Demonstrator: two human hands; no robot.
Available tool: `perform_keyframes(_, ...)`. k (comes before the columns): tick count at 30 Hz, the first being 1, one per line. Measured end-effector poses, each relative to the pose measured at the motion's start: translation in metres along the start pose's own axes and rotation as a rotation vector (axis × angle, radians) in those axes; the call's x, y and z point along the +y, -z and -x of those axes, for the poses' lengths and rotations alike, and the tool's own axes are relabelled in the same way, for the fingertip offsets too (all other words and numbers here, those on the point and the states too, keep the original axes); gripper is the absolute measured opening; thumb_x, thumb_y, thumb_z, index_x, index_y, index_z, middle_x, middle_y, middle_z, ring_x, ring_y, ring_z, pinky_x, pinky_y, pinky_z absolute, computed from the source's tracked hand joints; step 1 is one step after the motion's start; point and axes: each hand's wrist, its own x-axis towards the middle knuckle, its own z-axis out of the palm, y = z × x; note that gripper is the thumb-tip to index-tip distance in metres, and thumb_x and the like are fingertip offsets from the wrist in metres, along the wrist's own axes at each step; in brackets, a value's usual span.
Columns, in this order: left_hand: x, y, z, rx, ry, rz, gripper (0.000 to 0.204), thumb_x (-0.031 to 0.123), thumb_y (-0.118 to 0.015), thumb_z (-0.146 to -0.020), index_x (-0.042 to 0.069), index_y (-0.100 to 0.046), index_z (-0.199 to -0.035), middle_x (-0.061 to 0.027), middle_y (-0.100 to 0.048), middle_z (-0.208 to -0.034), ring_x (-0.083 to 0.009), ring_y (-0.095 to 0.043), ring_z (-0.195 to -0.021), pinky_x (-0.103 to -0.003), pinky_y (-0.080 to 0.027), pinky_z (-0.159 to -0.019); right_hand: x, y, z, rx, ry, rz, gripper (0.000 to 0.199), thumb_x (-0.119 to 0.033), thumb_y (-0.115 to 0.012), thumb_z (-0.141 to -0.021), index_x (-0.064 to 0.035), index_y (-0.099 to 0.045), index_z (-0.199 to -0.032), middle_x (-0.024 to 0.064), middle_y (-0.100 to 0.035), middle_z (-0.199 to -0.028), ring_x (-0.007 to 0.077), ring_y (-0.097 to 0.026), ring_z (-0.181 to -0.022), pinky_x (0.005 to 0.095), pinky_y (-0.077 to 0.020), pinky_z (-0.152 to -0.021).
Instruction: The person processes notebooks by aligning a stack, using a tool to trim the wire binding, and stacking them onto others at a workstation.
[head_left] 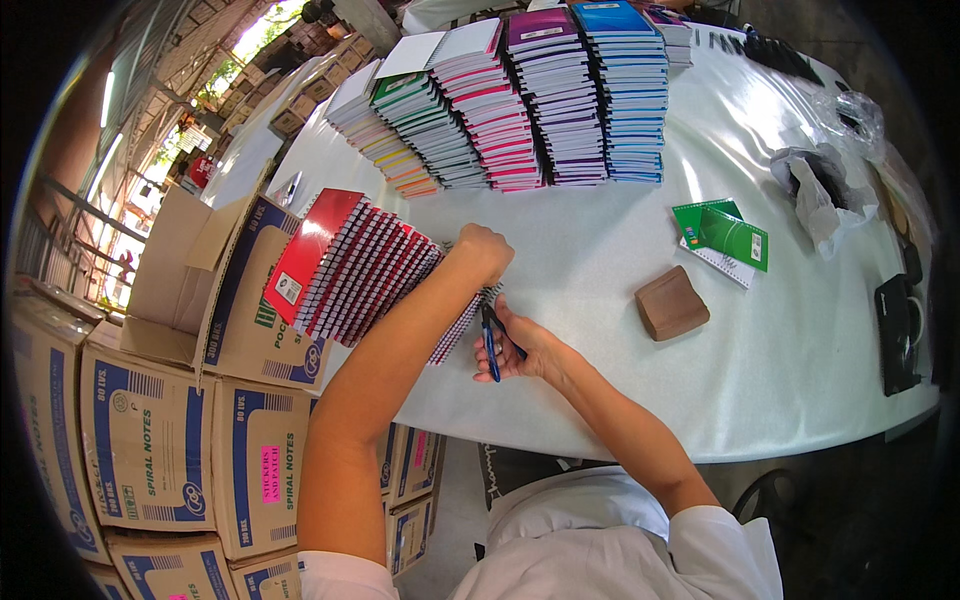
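Observation:
My right hand (525, 345) is wrapped round a pair of pliers (491, 345) with blue and black handles, their jaws pointing up toward my left hand. My left hand (485, 255) is closed in a fist just beyond the pliers, at the right end of a row of red spiral notebooks (365, 270). What its fingers grip is hidden; a bit of dark wire coil (492, 292) shows between the two hands. The red notebooks lean in a stack, with their wire spirals facing up, partly covered by my left forearm.
Tall stacks of spiral notebooks (550, 110) stand at the table's back. To the right lie green notebooks (735, 232), a brown block (672, 303), plastic bags (825, 195) and a black case (896, 335). An open carton (262, 285) and piled cartons (148, 440) stand at left.

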Motion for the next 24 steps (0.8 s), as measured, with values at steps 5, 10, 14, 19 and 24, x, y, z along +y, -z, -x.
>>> perform_keyframes(5,0.0,-0.001,-0.002,0.04,0.003,-0.015,0.027,0.02,-0.071,-0.077,0.021,-0.072,-0.104,-0.0076,-0.068,-0.109,-0.0253,-0.064,-0.104,-0.039,-0.052,-0.084,-0.004,0.018,-0.018,-0.26,-0.082,-0.168,0.077,-0.075,-0.029,-0.087,-0.0001,-0.047,-0.081,0.0076,-0.048,-0.063,0.0209,-0.05,-0.052,0.041,-0.053,-0.054)
perform_keyframes(10,-0.001,-0.005,-0.006,0.017,0.001,-0.013,0.027,0.021,-0.07,-0.078,0.021,-0.072,-0.105,-0.0074,-0.068,-0.11,-0.0254,-0.064,-0.104,-0.039,-0.052,-0.084,-0.003,0.016,-0.016,-0.171,-0.083,-0.133,0.074,-0.075,-0.029,-0.087,-0.003,-0.043,-0.078,0.0035,-0.04,-0.061,0.0166,-0.04,-0.049,0.0345,-0.0447,-0.047)
perform_keyframes(14,-0.002,-0.008,-0.006,-0.001,-0.006,-0.004,0.026,0.021,-0.07,-0.079,0.022,-0.072,-0.105,-0.0073,-0.068,-0.11,-0.0253,-0.064,-0.104,-0.039,-0.052,-0.085,-0.004,-0.005,-0.002,0.022,-0.048,-0.021,0.079,-0.074,-0.031,-0.087,0.0022,-0.048,-0.085,0.0091,-0.049,-0.066,0.0231,-0.052,-0.054,0.0466,-0.0551,-0.058)
perform_keyframes(19,-0.001,-0.002,-0.003,0.016,0.004,0.029,0.033,0.015,-0.072,-0.072,0.015,-0.072,-0.106,-0.0068,-0.068,-0.111,-0.023,-0.065,-0.105,-0.036,-0.052,-0.084,-0.009,0.0,-0.008,0.032,-0.074,-0.047,0.081,-0.072,-0.029,-0.088,0.0056,-0.051,-0.088,0.0153,-0.058,-0.071,0.0299,-0.062,-0.063,0.0571,-0.0563,-0.073)
perform_keyframes(24,-0.001,0.0,-0.001,0.014,0.0,0.045,0.034,0.016,-0.071,-0.074,0.015,-0.071,-0.108,-0.0067,-0.067,-0.114,-0.023,-0.064,-0.106,-0.036,-0.052,-0.084,-0.006,0.0,-0.004,0.053,-0.049,-0.032,0.079,-0.072,-0.03,-0.089,0.0049,-0.051,-0.087,0.015,-0.057,-0.072,0.0294,-0.061,-0.062,0.0569,-0.0561,-0.073)
